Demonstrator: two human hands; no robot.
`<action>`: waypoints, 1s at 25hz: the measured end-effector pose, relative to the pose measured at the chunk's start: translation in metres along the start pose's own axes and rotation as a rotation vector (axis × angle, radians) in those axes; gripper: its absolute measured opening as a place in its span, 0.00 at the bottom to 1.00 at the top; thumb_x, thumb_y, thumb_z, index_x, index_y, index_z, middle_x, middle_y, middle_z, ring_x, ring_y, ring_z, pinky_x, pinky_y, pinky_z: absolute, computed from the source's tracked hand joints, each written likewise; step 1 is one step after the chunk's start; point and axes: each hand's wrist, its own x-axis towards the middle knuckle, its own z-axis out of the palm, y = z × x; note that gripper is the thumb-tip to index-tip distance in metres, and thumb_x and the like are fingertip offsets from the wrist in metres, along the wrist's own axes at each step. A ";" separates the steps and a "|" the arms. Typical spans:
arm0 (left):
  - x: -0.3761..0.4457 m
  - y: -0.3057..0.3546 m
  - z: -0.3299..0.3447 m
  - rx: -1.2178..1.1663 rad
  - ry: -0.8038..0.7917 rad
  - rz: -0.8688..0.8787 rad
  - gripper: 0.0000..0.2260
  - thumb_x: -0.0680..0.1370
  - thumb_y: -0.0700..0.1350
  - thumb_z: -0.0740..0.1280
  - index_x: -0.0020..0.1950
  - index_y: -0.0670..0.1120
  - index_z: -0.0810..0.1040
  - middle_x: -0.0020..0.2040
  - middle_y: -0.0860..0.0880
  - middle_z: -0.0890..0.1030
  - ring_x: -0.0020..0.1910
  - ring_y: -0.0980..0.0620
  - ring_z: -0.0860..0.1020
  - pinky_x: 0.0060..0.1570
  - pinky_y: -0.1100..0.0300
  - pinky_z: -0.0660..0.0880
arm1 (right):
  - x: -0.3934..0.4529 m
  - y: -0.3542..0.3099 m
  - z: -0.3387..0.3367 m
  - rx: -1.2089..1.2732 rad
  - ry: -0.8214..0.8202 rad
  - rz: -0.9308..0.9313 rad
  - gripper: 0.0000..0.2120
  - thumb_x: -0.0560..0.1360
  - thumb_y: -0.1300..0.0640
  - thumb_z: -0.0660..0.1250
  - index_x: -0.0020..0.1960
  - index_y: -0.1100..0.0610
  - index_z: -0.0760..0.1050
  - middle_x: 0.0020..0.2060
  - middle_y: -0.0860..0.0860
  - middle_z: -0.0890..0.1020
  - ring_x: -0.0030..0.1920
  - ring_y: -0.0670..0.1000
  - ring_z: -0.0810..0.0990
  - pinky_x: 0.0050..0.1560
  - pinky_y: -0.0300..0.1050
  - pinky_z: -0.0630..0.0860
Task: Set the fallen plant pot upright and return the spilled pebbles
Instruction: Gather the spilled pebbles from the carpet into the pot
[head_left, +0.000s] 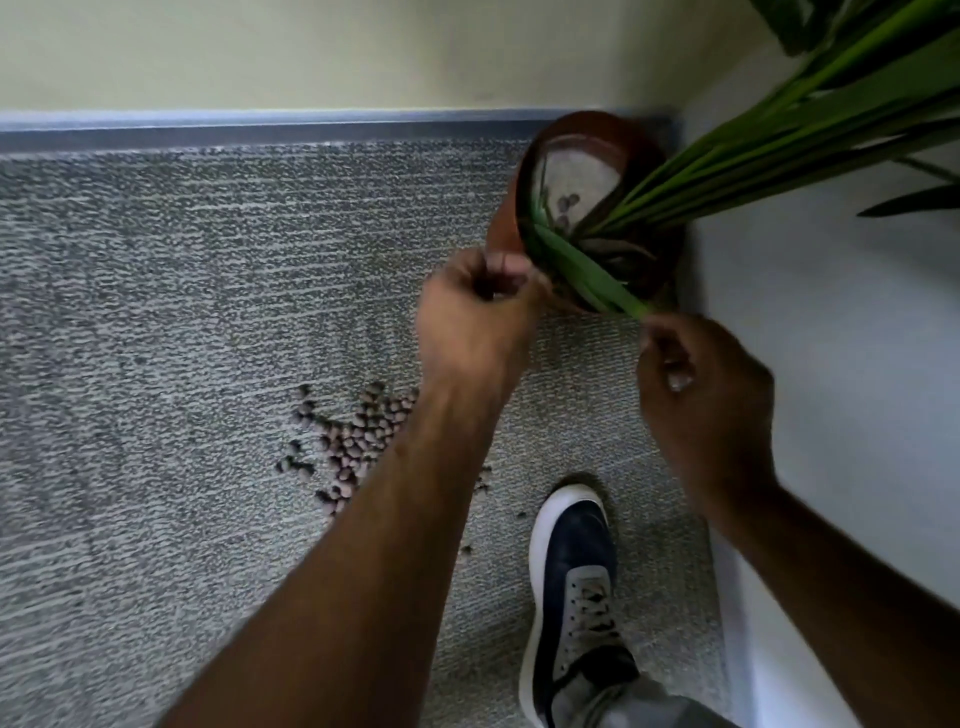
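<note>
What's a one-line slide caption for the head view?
Both hands, left and right, steady the terracotta pot; spilled pebbles remain on the carpet.

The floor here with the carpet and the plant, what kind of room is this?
Probably an office or similar indoor room, in a corner: grey ribbed carpet, a metal skirting strip along a plain pale wall, and a potted plant beside a white panel.

Your pot (511, 218): terracotta, round, tilted with its mouth towards you, in the carpet corner against the white wall | plant (727, 171): long green leaves leaning right | pebbles (358, 447): small brown, scattered in a loose heap on grey carpet, well apart from pot.
</note>
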 end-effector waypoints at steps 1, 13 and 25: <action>0.009 0.011 0.015 -0.018 -0.020 -0.009 0.04 0.72 0.39 0.76 0.43 0.46 0.82 0.39 0.51 0.86 0.41 0.52 0.85 0.47 0.53 0.83 | -0.015 0.006 -0.003 0.028 -0.004 0.062 0.09 0.78 0.63 0.69 0.58 0.60 0.81 0.48 0.53 0.84 0.43 0.47 0.82 0.45 0.26 0.75; 0.024 0.020 0.037 -0.018 -0.378 -0.013 0.23 0.78 0.29 0.62 0.72 0.41 0.73 0.65 0.42 0.79 0.64 0.45 0.79 0.61 0.48 0.79 | -0.079 0.023 0.020 0.102 -0.187 0.283 0.12 0.76 0.65 0.69 0.58 0.58 0.81 0.50 0.52 0.86 0.45 0.49 0.84 0.46 0.37 0.79; -0.022 -0.134 -0.111 0.970 -0.121 0.085 0.27 0.79 0.49 0.68 0.77 0.51 0.66 0.77 0.45 0.66 0.68 0.47 0.71 0.64 0.49 0.75 | 0.007 0.011 0.103 -0.132 -0.694 -0.011 0.20 0.80 0.57 0.66 0.71 0.55 0.73 0.69 0.55 0.76 0.67 0.58 0.75 0.63 0.53 0.74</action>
